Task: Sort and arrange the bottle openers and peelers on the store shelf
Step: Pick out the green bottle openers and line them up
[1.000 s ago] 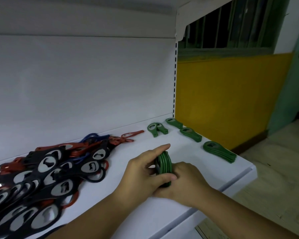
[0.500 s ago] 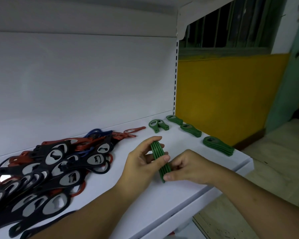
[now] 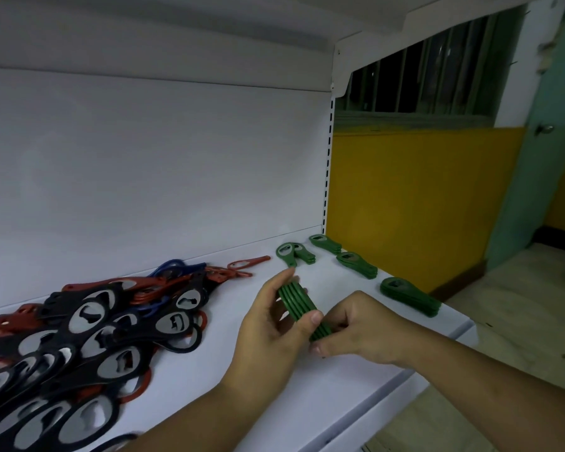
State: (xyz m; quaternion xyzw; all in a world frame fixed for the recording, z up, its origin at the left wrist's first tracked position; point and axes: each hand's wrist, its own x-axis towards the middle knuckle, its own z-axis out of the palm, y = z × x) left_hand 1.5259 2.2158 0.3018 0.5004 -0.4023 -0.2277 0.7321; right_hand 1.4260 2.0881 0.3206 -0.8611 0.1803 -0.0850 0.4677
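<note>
A heap of black, red and blue openers (image 3: 88,327) covers the shelf (image 3: 209,370) at left; left hand (image 3: 271,331) and right hand (image 3: 356,331) both pinch a green opener stack (image 3: 299,305) edge-up above the shelf; four green stacks (image 3: 408,296) lie right

The opener pile (image 3: 79,340) runs off the left and bottom edges. Both hands (image 3: 274,331) cover the green stack's (image 3: 299,306) lower end.
</note>
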